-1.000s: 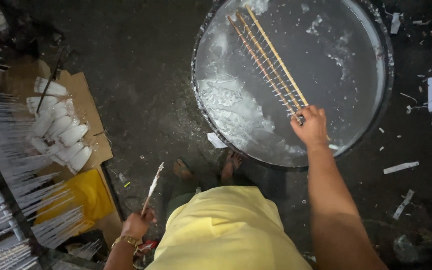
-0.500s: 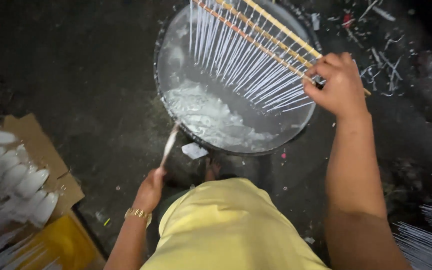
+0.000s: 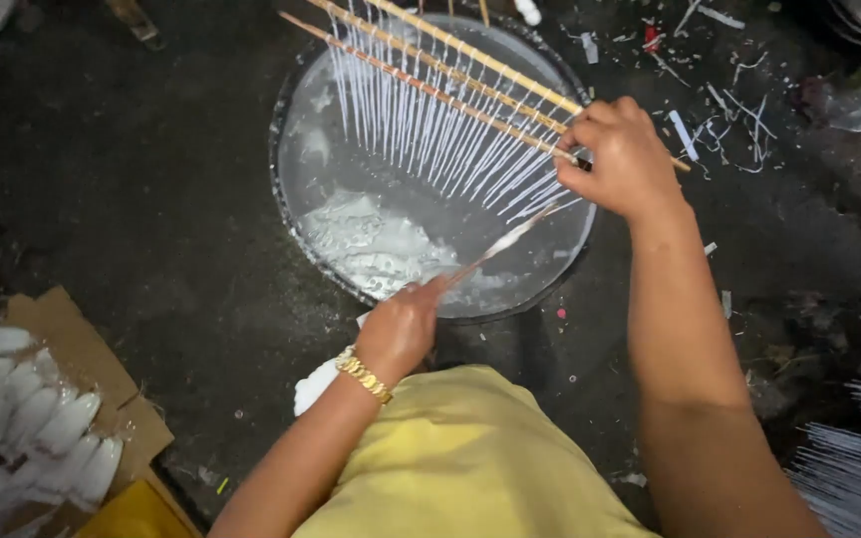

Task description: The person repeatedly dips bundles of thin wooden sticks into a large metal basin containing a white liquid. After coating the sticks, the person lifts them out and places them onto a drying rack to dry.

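My right hand [image 3: 622, 157] grips the near end of a wooden rack of two long sticks [image 3: 450, 62], held tilted over a round metal basin [image 3: 296, 214]. Several thin white strands [image 3: 430, 139] hang from the rack toward the pale liquid and white lumps in the basin. My left hand [image 3: 401, 324], with a gold bracelet on the wrist, holds a thin white-coated blade [image 3: 505, 242] whose tip reaches the lower ends of the strands near my right hand.
White oval pieces [image 3: 42, 428] lie on brown cardboard [image 3: 102, 389] at the lower left, beside a yellow object [image 3: 137, 513]. White scraps [image 3: 719, 110] litter the dark floor at the upper right. A bundle of thin white sticks [image 3: 849, 468] lies at the lower right.
The rack has risen out of the basin, so the strands hang free. My left hand has moved up and right, bringing the blade to the strands' ends.
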